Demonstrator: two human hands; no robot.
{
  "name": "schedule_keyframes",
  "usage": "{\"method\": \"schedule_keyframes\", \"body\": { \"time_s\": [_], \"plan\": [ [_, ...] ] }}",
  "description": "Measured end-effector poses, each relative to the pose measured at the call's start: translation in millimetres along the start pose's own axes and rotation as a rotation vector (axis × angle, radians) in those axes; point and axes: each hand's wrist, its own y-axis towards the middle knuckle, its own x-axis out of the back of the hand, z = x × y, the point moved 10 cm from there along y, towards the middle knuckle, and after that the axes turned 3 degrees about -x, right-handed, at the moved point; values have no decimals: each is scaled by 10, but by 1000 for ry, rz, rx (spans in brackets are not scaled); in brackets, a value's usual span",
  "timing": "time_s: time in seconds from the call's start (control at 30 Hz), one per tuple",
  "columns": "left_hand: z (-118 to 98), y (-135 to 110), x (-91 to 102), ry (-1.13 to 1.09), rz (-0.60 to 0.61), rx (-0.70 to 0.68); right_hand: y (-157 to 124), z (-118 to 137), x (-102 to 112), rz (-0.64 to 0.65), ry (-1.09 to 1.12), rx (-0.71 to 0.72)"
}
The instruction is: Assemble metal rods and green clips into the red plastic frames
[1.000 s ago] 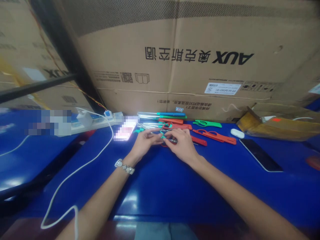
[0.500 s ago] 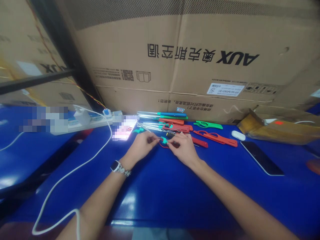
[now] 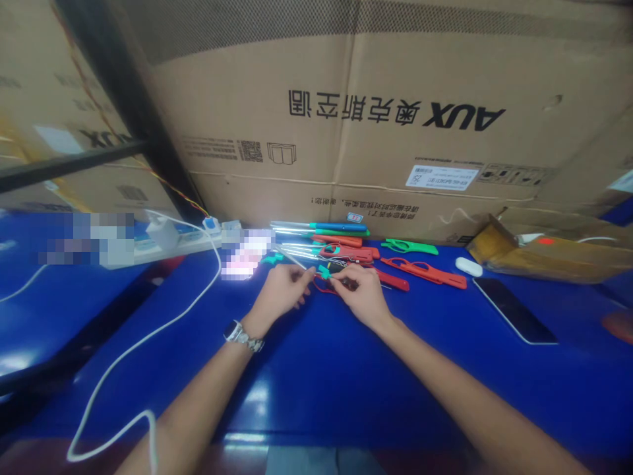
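My left hand (image 3: 285, 287) is closed, thumb and forefinger pinched at a thin silvery tube (image 3: 293, 257) that slants away to the upper left. Facing it, my right hand (image 3: 364, 293) pinches a small teal plastic piece (image 3: 324, 271) between thumb and fingertip. A thin red lighter part (image 3: 324, 287) shows just below the teal piece, partly covered by my fingers. Behind both hands lie long-necked lighters with metal tubes, among them a blue lighter (image 3: 343, 227) and a red lighter handle (image 3: 353, 253). Another teal piece (image 3: 273, 258) rests left of them.
On the right are red handle shells (image 3: 428, 272), a green shell (image 3: 409, 246), a white case (image 3: 469, 266), a phone (image 3: 515, 310) and an open carton (image 3: 558, 260). A power strip (image 3: 148, 247) and white cable (image 3: 143, 346) occupy the left. A large cardboard box (image 3: 376, 152) stands behind.
My left hand's lower fingers have loosened slightly below the pinch, and its fingertips have drawn a little away from the teal piece. The view has shifted slightly. My right hand keeps its pinch.
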Motion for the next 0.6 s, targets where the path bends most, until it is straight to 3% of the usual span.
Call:
{"method": "schedule_keyframes", "body": {
  "time_s": [0.2, 0.33, 0.47, 0.6],
  "plan": [
    [-42, -15, -167, -342, 66, 42, -93, 191, -24, -18, -93, 139],
    [-31, -19, -148, -401, 66, 73, -73, 143, -3, 47, -93, 115],
    [21, -10, -104, -455, 58, 121, -25, 57, 44, 104, -252, 81],
    [86, 19, -42, -458, 28, 135, -33, 48, -37, 204, -374, 100]
  ]
}}
